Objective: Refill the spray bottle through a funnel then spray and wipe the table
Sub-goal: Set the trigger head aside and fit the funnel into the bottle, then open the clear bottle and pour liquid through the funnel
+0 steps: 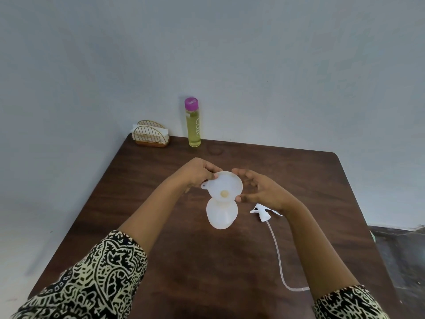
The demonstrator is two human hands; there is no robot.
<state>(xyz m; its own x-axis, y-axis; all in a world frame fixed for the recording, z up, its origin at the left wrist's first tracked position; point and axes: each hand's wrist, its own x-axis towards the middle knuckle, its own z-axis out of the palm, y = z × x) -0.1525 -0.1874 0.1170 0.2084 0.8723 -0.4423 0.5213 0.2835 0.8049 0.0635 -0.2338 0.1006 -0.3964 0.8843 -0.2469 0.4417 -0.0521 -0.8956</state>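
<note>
As hands (197, 174) grip it, funnel (227, 184) atop spray bottle (220, 216)

Setting: domestic room, plain and sparsely furnished, probably a dining corner; dark brown wooden tabletop (230, 261) with rounded corners, set against a bare, pale blue-grey painted wall (230, 54); gold wire napkin holder (150, 134) stocked with white paper napkins, at the far left corner; tall clear bottle (193, 125) of yellow-green liquid with a purple cap, upright just beside it, at the wall edge; strip of dark floor (400, 249) at the right.
</note>
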